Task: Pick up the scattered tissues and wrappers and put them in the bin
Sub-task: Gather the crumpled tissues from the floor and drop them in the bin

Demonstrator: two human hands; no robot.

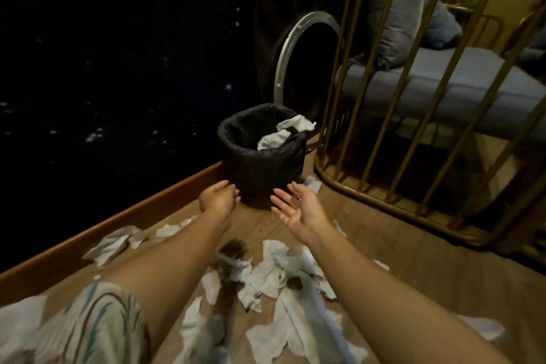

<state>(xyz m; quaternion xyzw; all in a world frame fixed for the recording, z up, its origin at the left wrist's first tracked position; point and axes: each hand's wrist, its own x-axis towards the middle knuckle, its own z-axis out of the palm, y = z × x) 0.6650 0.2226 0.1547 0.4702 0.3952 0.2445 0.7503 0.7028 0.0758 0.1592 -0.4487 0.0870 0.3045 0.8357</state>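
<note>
Bin (260,168) upright, mouth upward, tissues (273,139) inside; both hands empty, right (301,213) spread, left (218,196) loosely curled

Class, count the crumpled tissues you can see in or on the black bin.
2. One tissue sits on the bin's far right rim; the other tissue lies just inside, below it. More may be hidden deeper inside.

Your bin (263,168) is a small round tub lined with a black bag, standing upright on the wooden floor. Two crumpled white tissues (283,133) sit at its right rim, one poking over the edge. Your scattered tissues (283,275) lie torn and crumpled across the floor nearer you, some stained brown.
</note>
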